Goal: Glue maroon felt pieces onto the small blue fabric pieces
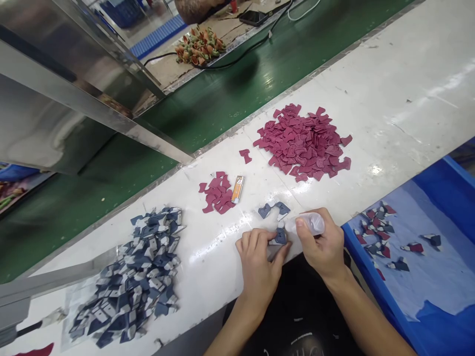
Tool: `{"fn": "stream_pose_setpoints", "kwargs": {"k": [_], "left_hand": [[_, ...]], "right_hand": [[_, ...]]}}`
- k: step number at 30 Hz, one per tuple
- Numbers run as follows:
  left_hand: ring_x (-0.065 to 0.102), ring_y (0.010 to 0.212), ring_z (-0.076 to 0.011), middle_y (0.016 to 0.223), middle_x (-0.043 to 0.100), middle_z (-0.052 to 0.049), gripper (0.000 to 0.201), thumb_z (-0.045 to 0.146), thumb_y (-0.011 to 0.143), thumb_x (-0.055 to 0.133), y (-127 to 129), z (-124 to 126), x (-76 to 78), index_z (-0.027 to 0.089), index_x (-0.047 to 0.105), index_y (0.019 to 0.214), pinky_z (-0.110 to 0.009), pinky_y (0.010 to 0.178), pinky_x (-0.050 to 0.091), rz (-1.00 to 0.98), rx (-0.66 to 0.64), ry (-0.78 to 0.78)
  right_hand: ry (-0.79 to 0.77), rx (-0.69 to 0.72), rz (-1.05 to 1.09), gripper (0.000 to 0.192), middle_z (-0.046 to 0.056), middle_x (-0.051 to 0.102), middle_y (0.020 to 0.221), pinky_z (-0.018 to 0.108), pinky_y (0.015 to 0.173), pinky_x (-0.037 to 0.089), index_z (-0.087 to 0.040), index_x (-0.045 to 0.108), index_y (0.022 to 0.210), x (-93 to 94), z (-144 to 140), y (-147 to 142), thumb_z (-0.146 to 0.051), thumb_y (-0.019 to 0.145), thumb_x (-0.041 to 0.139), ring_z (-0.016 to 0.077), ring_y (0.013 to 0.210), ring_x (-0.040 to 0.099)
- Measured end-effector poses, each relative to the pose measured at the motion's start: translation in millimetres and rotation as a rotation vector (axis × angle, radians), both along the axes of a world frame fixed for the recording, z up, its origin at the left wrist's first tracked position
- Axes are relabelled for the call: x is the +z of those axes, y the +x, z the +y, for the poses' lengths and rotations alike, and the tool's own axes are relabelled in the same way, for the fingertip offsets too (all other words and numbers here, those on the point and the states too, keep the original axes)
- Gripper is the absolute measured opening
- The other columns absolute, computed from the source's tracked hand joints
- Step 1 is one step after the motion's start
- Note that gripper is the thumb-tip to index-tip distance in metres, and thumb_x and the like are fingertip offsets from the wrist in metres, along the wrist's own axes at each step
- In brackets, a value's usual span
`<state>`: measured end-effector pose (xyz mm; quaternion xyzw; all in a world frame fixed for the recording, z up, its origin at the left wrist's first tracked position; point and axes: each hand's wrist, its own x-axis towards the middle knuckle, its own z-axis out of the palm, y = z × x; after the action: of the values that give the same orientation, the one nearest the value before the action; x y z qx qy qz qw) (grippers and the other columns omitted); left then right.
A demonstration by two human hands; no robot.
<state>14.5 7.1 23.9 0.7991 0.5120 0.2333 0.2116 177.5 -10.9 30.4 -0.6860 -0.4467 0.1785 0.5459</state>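
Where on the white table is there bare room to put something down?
The widest bare stretch of table lies right of the large red pile. A smaller patch lies between the blue pile and the left hand. It is crowded where the right hand holds the bottle near the blue pieces.

A person's bare left hand (260,259), five-fingered and slender, joins a bare left forearm (237,321). The bare right hand (328,242) joins an equally uncovered right forearm (367,306). The torso wears a dark black garment (297,301), its front marked with thin white printed strokes (301,338), including a curved line and partial lettering, cropped and unreadable.
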Motion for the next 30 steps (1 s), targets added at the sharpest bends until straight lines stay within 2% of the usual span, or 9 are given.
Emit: {"fn": "stream_pose_setpoints", "kwargs": {"k": [8,23,26,28,30], "left_hand": [[0.063,0.096,-0.0230,0.099,0.074,0.001,0.021,0.030,0.095,0.083,-0.1,-0.5,-0.9,0.027,0.064,0.103,-0.040,0.087,0.039,0.011,0.019,-0.012],[0.062,0.097,-0.0241,0.101,0.074,-0.001,0.017,0.029,0.097,0.080,-0.5,-1.2,-1.8,0.027,0.065,0.104,-0.041,0.086,0.039,0.022,0.017,-0.018],[0.063,0.097,-0.0239,0.099,0.074,0.000,0.019,0.030,0.096,0.082,-0.5,-0.9,-0.7,0.027,0.065,0.104,-0.040,0.086,0.038,0.022,0.020,-0.016],[0.063,0.095,-0.0233,0.098,0.074,0.001,0.022,0.030,0.094,0.085,0.8,0.7,-0.1,0.027,0.065,0.102,-0.040,0.085,0.038,0.024,0.023,-0.007],[0.063,0.094,-0.0224,0.096,0.074,0.002,0.023,0.030,0.093,0.086,4.2,3.2,-0.2,0.027,0.065,0.101,-0.040,0.085,0.037,0.024,0.018,0.007]], "right_hand": [[-0.001,0.006,0.055,0.025,-0.005,0.063,0.059,0.025,0.044,0.046,-0.026,0.060,0.085,-4.8,1.0,0.5,-0.040,0.104,0.066,0.0147,0.045,0.058],[-0.019,0.128,0.160,0.027,-0.005,0.060,0.060,0.025,0.045,0.043,-0.025,0.060,0.081,-6.5,-3.9,1.8,-0.040,0.101,0.069,0.0142,0.048,0.055],[-0.015,0.069,0.205,0.027,-0.004,0.061,0.063,0.026,0.048,0.043,-0.024,0.062,0.080,-11.2,-6.9,5.1,-0.041,0.100,0.072,0.0146,0.052,0.055],[0.023,-0.029,0.278,0.028,-0.002,0.063,0.067,0.027,0.051,0.045,-0.024,0.064,0.081,-14.1,-6.5,7.5,-0.044,0.098,0.073,0.0158,0.056,0.056],[0.081,-0.138,0.416,0.029,-0.003,0.059,0.065,0.028,0.050,0.044,-0.024,0.065,0.083,-16.0,-3.1,9.6,-0.048,0.098,0.073,0.0158,0.054,0.053]]}}
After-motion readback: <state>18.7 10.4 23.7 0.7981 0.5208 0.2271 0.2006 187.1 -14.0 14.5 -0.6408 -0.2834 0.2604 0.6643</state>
